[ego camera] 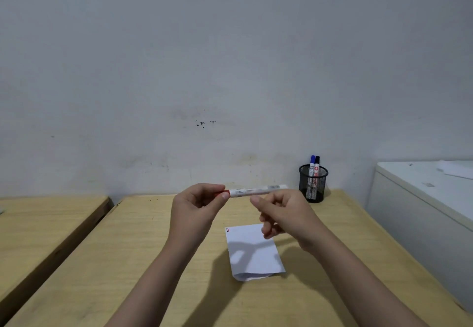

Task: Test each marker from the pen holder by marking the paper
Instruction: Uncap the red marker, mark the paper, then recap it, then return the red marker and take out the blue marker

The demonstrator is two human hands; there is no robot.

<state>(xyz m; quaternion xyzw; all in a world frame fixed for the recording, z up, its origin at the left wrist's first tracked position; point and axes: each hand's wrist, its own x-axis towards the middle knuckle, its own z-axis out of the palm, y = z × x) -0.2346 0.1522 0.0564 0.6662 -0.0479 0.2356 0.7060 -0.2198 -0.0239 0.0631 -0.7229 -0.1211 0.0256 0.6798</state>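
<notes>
A white marker with a red cap is held level above the desk, between both hands. My left hand pinches the red cap end. My right hand grips the white barrel near its right end. Below them a white sheet of paper lies on the wooden desk, with small red marks at its top left corner. A black mesh pen holder stands at the desk's far right and holds a blue-capped marker and a black-capped marker.
A grey wall rises right behind the desk. A second wooden desk sits to the left across a narrow gap. A white cabinet stands to the right, with something white lying on its top.
</notes>
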